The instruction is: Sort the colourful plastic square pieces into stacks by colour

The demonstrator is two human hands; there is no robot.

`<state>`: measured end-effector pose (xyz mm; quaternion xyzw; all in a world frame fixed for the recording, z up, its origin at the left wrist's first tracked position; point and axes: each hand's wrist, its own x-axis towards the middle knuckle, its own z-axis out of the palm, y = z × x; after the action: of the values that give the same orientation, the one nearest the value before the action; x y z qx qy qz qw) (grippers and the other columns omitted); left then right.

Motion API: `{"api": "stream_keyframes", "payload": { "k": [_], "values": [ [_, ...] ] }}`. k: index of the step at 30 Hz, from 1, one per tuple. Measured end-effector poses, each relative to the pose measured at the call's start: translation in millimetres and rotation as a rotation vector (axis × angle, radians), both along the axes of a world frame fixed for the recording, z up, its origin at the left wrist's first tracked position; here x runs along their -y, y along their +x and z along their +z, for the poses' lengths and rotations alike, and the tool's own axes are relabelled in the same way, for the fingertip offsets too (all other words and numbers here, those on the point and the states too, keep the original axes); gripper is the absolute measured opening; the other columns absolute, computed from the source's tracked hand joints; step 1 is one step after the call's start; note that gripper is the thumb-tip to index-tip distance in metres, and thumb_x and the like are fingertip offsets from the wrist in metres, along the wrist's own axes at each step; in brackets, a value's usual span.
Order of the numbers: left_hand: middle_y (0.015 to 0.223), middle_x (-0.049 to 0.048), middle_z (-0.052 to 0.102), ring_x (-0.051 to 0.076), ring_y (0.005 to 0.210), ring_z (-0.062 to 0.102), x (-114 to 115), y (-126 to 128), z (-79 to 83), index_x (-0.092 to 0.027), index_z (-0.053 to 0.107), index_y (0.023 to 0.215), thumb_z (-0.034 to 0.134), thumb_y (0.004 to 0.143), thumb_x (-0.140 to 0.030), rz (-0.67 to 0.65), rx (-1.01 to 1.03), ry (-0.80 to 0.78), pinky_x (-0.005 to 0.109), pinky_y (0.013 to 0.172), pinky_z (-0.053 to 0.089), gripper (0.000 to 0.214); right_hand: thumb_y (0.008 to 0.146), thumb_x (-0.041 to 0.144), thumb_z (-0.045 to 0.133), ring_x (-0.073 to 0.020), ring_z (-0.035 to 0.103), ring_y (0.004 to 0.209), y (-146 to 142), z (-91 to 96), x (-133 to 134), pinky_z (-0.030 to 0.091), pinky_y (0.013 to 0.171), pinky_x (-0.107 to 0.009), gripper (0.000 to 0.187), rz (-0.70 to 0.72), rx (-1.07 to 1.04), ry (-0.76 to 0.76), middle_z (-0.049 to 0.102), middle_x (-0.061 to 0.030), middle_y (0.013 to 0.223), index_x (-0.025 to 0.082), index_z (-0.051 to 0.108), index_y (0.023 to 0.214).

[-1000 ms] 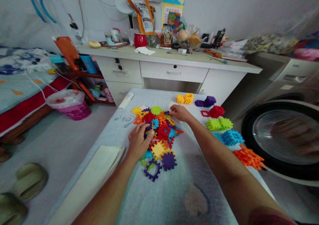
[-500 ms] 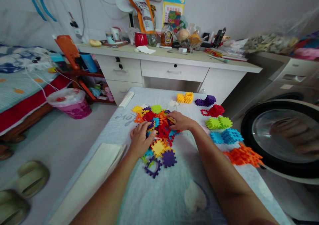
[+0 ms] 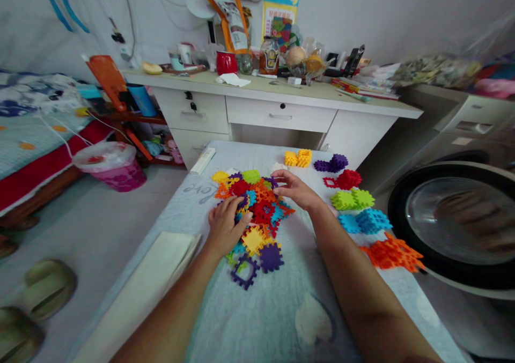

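Interlocking plastic square tiles in several colours lie in a loose pile (image 3: 263,210) on the cloth-covered table. My left hand (image 3: 227,223) rests on the pile's left side, thumb and fingers apart, touching a purple and yellow part of it. At the far right edge of the pile, my right hand (image 3: 298,189) has its thumb and fingers around a small purple tile (image 3: 274,182). Nearest me lie a solid purple tile (image 3: 271,257), a purple frame tile (image 3: 244,271) and a yellow tile (image 3: 254,240).
Along the table's right side stand groups of yellow (image 3: 298,158), purple (image 3: 337,163), red (image 3: 348,179), green (image 3: 354,199), blue (image 3: 370,221) and orange tiles (image 3: 396,253). A folded cloth (image 3: 161,272) lies at the left edge. Beyond is a cluttered desk (image 3: 277,103); a washing machine (image 3: 450,138) stands right.
My right hand has drawn slightly up and away from the middle of the pile, uncovering orange and blue tiles there. My left hand stays on the pile.
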<state>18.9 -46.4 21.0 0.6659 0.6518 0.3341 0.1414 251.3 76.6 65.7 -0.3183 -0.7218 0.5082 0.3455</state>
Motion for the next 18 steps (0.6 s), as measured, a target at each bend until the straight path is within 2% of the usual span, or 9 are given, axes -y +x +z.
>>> {"api": "stream_keyframes", "payload": {
  "k": [2,5,7,10,13,15,18],
  "values": [
    [0.142,0.01,0.056,0.03,0.135,0.048,0,0,-0.3,-0.026,0.054,0.134,0.048,0.093,-0.05,0.001,-0.002,-0.002,0.056,0.115,0.029,0.048,0.074,0.043,0.078,-0.019,0.06,0.099,3,1.1,-3,0.051,0.088,-0.037,0.046,-0.014,-0.097,-0.042,0.062,-0.0016,0.11,0.028,0.057,0.112],
    [0.142,0.0104,0.055,0.03,0.135,0.048,0,-1,-0.2,-0.025,0.054,0.134,0.049,0.093,-0.049,-0.001,-0.001,-0.008,0.057,0.114,0.029,0.048,0.073,0.044,0.078,-0.018,0.061,0.091,15,-1.6,-12,0.053,0.081,-0.035,0.049,-0.137,-0.036,0.009,0.063,-0.0024,0.104,0.027,0.058,0.115],
    [0.143,0.0106,0.055,0.03,0.135,0.047,0,0,0.3,-0.026,0.054,0.134,0.049,0.093,-0.049,-0.002,0.001,-0.01,0.057,0.114,0.028,0.048,0.072,0.041,0.079,-0.0186,0.062,0.089,27,-6.2,-20,0.054,0.08,-0.037,0.051,-0.245,0.117,0.108,0.064,-0.0038,0.104,0.025,0.06,0.117],
    [0.143,0.0108,0.055,0.03,0.135,0.047,1,0,1.8,-0.026,0.054,0.134,0.049,0.093,-0.049,0.0,0.004,-0.017,0.057,0.115,0.027,0.047,0.071,0.03,0.08,-0.0217,0.063,0.095,42,-14.3,-29,0.052,0.089,-0.041,0.052,-0.343,0.453,0.28,0.066,-0.0072,0.11,0.024,0.063,0.12],
    [0.143,0.0109,0.055,0.03,0.135,0.047,1,1,3.2,-0.026,0.054,0.134,0.048,0.093,-0.05,0.001,0.005,-0.021,0.057,0.115,0.027,0.048,0.071,0.024,0.08,-0.0264,0.062,0.109,48,-19.9,-30,0.048,0.1,-0.042,0.061,-0.346,0.772,0.349,0.065,-0.014,0.121,0.018,0.061,0.129],
    [0.143,0.0109,0.055,0.03,0.135,0.047,1,1,3.6,-0.026,0.054,0.134,0.048,0.093,-0.049,0.003,0.006,-0.019,0.057,0.115,0.027,0.047,0.073,0.026,0.079,-0.0292,0.06,0.117,47,-21.2,-29,0.045,0.104,-0.042,0.068,-0.323,0.897,0.343,0.062,-0.018,0.129,0.015,0.057,0.136],
    [0.143,0.0112,0.055,0.03,0.135,0.047,1,1,3.5,-0.025,0.054,0.133,0.048,0.093,-0.049,0.003,0.004,-0.013,0.057,0.114,0.027,0.048,0.076,0.027,0.076,-0.0315,0.059,0.119,44,-20.5,-27,0.046,0.102,-0.043,0.061,-0.272,0.998,0.328,0.061,-0.0184,0.131,0.016,0.059,0.134]
  ]
}}
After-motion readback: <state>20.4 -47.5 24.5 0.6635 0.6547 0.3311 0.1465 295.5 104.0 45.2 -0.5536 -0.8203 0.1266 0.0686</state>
